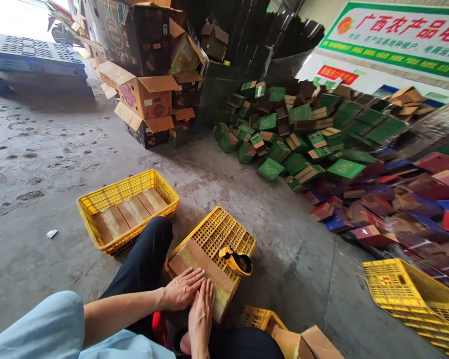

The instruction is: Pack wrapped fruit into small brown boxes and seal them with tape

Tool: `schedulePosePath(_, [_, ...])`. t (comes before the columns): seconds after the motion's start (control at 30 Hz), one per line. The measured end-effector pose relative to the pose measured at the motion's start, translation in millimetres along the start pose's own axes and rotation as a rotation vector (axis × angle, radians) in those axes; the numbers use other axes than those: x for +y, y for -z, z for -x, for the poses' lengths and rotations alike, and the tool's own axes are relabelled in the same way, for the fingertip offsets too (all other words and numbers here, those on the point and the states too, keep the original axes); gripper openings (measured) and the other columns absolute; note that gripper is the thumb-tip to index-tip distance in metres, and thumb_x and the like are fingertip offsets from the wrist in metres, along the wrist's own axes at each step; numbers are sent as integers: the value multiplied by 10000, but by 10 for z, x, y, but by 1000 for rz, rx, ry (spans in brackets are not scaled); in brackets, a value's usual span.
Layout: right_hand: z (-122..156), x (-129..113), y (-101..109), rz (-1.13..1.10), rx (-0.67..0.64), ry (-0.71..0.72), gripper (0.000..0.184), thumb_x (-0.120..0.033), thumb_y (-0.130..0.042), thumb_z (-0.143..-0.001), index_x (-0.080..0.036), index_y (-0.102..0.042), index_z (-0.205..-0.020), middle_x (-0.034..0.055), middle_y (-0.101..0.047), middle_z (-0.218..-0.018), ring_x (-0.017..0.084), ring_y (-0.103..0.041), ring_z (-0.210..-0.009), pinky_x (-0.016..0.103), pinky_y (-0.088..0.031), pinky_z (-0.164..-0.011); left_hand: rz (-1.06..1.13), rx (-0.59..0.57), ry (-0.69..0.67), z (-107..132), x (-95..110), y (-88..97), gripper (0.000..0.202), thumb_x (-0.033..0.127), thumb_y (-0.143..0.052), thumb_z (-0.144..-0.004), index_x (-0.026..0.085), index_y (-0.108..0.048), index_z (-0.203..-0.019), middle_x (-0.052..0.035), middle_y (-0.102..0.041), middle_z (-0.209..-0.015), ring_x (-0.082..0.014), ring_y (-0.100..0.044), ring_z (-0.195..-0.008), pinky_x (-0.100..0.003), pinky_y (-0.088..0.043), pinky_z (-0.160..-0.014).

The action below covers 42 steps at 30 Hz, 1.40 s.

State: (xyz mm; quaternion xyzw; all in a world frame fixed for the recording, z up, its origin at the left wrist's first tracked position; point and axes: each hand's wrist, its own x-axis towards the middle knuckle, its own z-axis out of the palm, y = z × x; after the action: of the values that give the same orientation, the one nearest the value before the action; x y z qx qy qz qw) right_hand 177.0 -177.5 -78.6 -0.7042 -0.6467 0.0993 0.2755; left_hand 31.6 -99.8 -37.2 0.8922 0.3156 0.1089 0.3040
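Observation:
A brown cardboard box [220, 281] with a strip of clear tape on it lies across an upturned yellow plastic crate [229, 227]. My left hand [184, 289] rests flat on the box, fingers stretched out. Beside it my right hand [201, 311] presses flat on the same box, its fingertips close to those of the left. Neither hand grips anything. On the crate's slatted bottom, just past the box, sits a yellow and black tape dispenser [236, 261].
To the left stands a yellow crate [87, 212] holding several taped boxes [134, 212]. Near my right leg are another crate [256, 315] and an open carton [317, 344]. One more yellow crate [392, 286] stands right. Green boxes [271, 169] lie heaped beyond, near stacked cartons [155, 99].

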Motion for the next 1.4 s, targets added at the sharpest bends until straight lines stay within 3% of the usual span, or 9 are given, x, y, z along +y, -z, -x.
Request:
schedulePosePath(0.17, [114,-41,119,167,-39,-11,769,-619,-204,-1059,-106,-577,-1495,234,-519,-1553,425,-462,-1467,644,-426,-1146,-15,-6,-7,106,-205,80,684,298,-507,-992,183,-321,-1639,-110,-256,-1716,-288,-241,-1594,-479,-241,-1299])
schedulePosePath(0.37, [276,145,372,376,43,-93,847,-617,-117,-1059,-28,-488,-1542,271,-451,-1588,453,-492,-1432,632,-481,-1061,-117,121,114,258,-586,256,664,306,-502,-998,158,-341,-1624,-128,-246,-1717,-302,-219,-1598,-503,-240,-1301])
schedulePosePath(0.5, [255,184,316,446,23,-96,856,-578,-89,-1067,31,-468,-1534,298,-422,-1594,461,-469,-1446,617,-464,-1077,-208,169,180,192,-507,139,650,277,-497,-985,109,-369,-1600,-165,-233,-1714,-325,-179,-1604,-523,-244,-1297])
schedulePosePath(0.63, [69,101,108,395,-23,-54,806,-547,-96,-1079,-25,-538,-1506,251,-503,-1558,425,-480,-1450,590,-448,-1113,-237,208,232,111,-340,15,629,238,-479,-974,91,-400,-1581,-188,-238,-1706,-335,-170,-1603,-537,-257,-1288])
schedulePosePath(0.77, [-111,38,-22,305,-79,64,710,-482,-142,-1100,-57,-522,-1525,204,-512,-1567,353,-451,-1488,514,-425,-1165,-233,214,195,120,-323,15,598,216,-441,-999,111,-398,-1585,-171,-284,-1696,-300,-222,-1596,-509,-274,-1288])
schedulePosePath(0.97, [-83,12,16,319,-75,93,639,-461,-176,-1106,-140,-477,-1569,164,-477,-1605,326,-431,-1504,514,-404,-1176,-220,230,108,186,-465,39,588,346,-455,-1050,185,-371,-1609,-124,-301,-1701,-288,-265,-1587,-508,-305,-1273])
schedulePosePath(1.2, [-316,-263,-47,387,-177,49,594,-406,-167,-1104,-207,-455,-1585,101,-441,-1635,374,-357,-1538,635,-311,-1200,-234,205,110,-49,-528,149,514,351,-495,-1056,287,-467,-1564,-85,-305,-1707,-298,-277,-1583,-551,-279,-1270])
schedulePosePath(1.4, [-495,-374,52,418,-173,-5,587,-427,-191,-1101,-218,-429,-1595,100,-423,-1648,339,-406,-1503,572,-395,-1147,-227,183,118,-121,-546,189,494,360,-515,-1054,283,-506,-1542,-88,-346,-1689,-299,-301,-1574,-526,-314,-1256])
